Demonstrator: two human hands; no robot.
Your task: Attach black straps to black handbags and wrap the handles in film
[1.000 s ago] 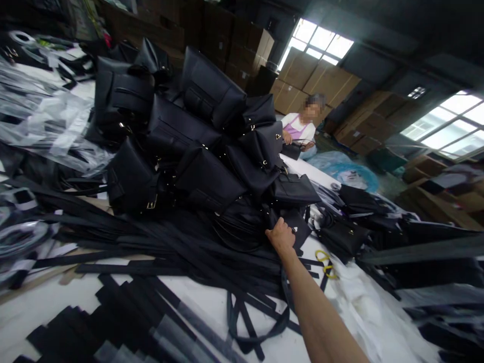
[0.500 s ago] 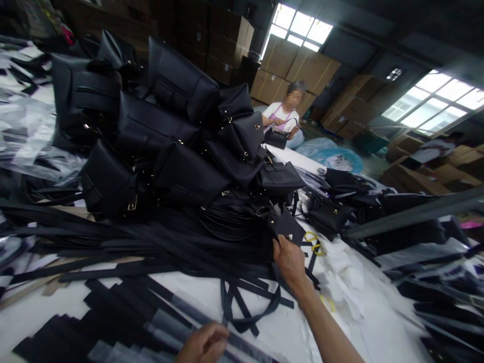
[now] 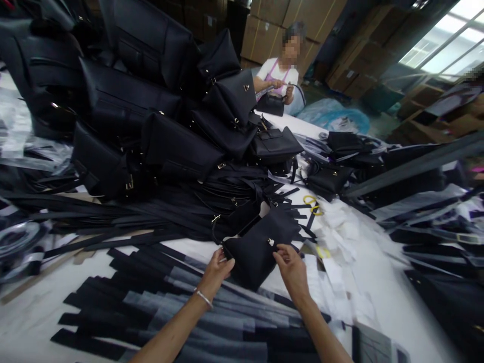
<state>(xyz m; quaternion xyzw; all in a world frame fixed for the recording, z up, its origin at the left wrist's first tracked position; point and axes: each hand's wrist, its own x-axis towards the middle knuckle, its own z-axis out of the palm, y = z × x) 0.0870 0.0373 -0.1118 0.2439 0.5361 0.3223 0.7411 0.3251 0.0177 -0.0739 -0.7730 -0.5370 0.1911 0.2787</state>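
A small black handbag (image 3: 260, 247) with gold-coloured hardware lies tilted before me, its top partly open and a pale lining showing. My left hand (image 3: 216, 272), a silver bangle on its wrist, pinches the bag's left corner. At the bag's right side, just beside a small metal clasp (image 3: 270, 242), the thumb and fingers of my right hand (image 3: 293, 269) close on its edge. Many black straps (image 3: 113, 217) spread behind the bag, and cut black strips (image 3: 181, 307) lie fanned out under my forearms.
A heap of black bags (image 3: 177, 146) rises behind the straps. Yellow-handled scissors (image 3: 312, 204) and white scraps (image 3: 336, 237) lie to the right on the white table (image 3: 381, 282). Across from me a person (image 3: 278, 75) in a pink apron handles another black bag. Cardboard boxes (image 3: 260, 40) are stacked behind.
The handbag has come from the foot of the heap towards me in my right hand. My left hand has come up from the lower edge and taken its left corner. The view has tilted down.
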